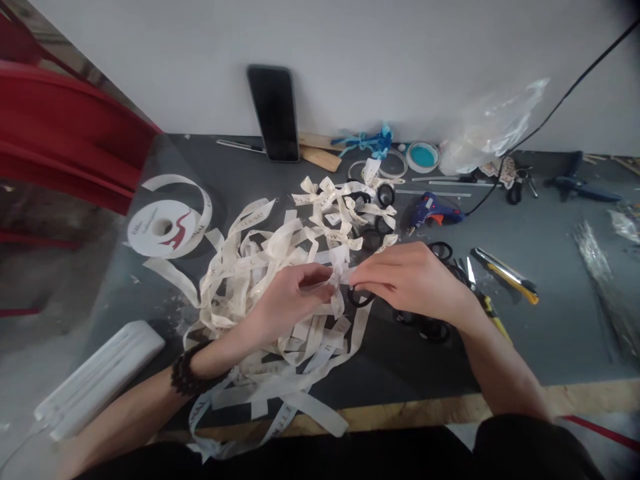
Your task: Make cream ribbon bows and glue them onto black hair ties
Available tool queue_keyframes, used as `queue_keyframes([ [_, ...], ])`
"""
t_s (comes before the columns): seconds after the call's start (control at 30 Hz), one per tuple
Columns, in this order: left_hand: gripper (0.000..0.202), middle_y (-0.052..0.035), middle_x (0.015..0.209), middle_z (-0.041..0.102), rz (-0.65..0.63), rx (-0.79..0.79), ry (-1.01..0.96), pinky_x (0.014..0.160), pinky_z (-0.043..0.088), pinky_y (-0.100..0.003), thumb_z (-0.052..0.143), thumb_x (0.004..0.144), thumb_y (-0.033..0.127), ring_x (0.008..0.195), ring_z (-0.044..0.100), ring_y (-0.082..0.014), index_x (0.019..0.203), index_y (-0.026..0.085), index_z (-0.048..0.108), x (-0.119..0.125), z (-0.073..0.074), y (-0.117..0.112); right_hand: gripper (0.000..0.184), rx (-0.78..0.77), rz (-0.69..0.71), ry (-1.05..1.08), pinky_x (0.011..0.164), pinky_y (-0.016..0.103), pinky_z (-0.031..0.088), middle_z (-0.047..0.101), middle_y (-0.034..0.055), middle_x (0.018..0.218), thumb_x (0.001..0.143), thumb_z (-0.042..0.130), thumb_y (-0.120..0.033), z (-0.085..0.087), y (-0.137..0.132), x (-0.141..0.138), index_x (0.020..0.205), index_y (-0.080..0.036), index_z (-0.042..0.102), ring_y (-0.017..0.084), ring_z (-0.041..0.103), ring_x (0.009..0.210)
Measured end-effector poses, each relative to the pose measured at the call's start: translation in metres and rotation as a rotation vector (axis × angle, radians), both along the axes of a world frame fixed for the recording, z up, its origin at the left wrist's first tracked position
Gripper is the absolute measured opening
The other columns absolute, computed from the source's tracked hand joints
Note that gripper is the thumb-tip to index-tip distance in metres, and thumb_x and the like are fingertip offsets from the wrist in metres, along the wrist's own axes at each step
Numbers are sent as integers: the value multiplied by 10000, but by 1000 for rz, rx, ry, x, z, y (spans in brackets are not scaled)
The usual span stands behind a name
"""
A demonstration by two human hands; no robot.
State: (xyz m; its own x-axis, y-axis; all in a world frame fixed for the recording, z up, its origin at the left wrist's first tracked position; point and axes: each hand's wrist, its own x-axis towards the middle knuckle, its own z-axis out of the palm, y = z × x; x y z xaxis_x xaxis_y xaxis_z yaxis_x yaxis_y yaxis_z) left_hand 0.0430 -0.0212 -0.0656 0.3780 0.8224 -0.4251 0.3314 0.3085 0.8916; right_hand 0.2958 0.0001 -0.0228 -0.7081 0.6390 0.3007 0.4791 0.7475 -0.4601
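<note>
Between my two hands is a white ribbon bow [339, 261], pinched by the fingers of both. My left hand [287, 297] grips its left side, thumb and index finger closed. From the right, my right hand [413, 275] pinches the bow's other side with its fingertips. A black elastic ring [361, 297] shows just under the right fingertips; whether it is joined to the bow I cannot tell. Beneath and left of my hands spreads a loose heap of printed cream ribbon [240, 267]. Several tied ribbon bows [330, 200] lie beyond my hands.
A ribbon spool [163, 229] lies at left, near a white device [100, 380]. A phone [274, 113] leans on the wall. To the right are a blue glue gun [434, 211], a yellow utility knife [507, 275], scissors [487, 307] and more black elastics [434, 329].
</note>
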Motion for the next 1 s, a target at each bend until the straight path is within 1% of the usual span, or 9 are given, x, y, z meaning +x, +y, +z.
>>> queue_keyframes([
  [0.1,301,-52,1026,817,20,168,86,889,663,-373,765,910,373,982,795,-248,1164,214,742,1,7,2,77,10,1,-26,759,306,545,822,-23,959,1013,705,-228,-3,0,-8,993,-223,779,175,776,820],
  [0.2,212,-26,942,825,33,222,69,821,676,-313,761,907,324,898,808,-213,1088,215,745,1,12,2,87,-21,-10,14,750,277,546,815,-22,955,1008,714,-211,-5,-1,-14,947,-216,777,155,772,823],
  [0.27,150,-20,934,831,50,257,61,800,679,-286,761,903,300,874,813,-200,1025,212,756,1,16,2,83,-17,-71,41,726,264,533,814,-31,913,993,735,-199,-7,-2,-16,926,-220,778,145,769,796],
  [0.33,130,-11,931,838,60,299,67,794,683,-267,767,895,279,858,818,-189,1009,217,780,0,18,1,56,13,-148,47,685,262,510,799,-40,831,975,760,-205,-8,-3,-17,926,-222,778,140,752,728],
  [0.43,145,7,939,850,73,357,74,774,687,-232,777,888,253,847,826,-174,1028,234,808,0,18,-2,61,67,-202,62,641,263,473,758,-55,731,951,795,-229,-7,-5,-18,902,-216,762,122,696,621],
  [0.6,171,32,930,857,120,512,85,767,684,-185,782,869,179,841,835,-158,1024,239,825,0,15,-7,77,62,-194,82,624,251,460,737,-66,706,947,796,-211,-6,-8,-22,897,-206,737,100,675,592],
  [0.73,188,12,949,860,167,739,169,784,685,-197,778,859,126,823,835,-160,1027,199,822,2,11,-10,96,86,-206,119,614,233,459,730,-83,694,947,787,-190,-6,-9,-23,882,-216,722,81,677,588],
  [0.9,170,-6,907,859,178,1073,309,674,667,-239,770,861,103,742,824,-175,1012,168,813,4,6,-13,117,77,-204,153,617,214,463,712,-98,675,913,805,-146,-4,-9,-23,891,-210,709,58,642,546],
  [1.0,148,-3,873,855,178,1154,313,618,638,-243,761,868,96,698,813,-167,995,160,802,5,4,-13,116,78,-209,145,611,223,458,695,-94,653,922,791,-153,-4,-9,-24,873,-209,703,65,639,542],
])
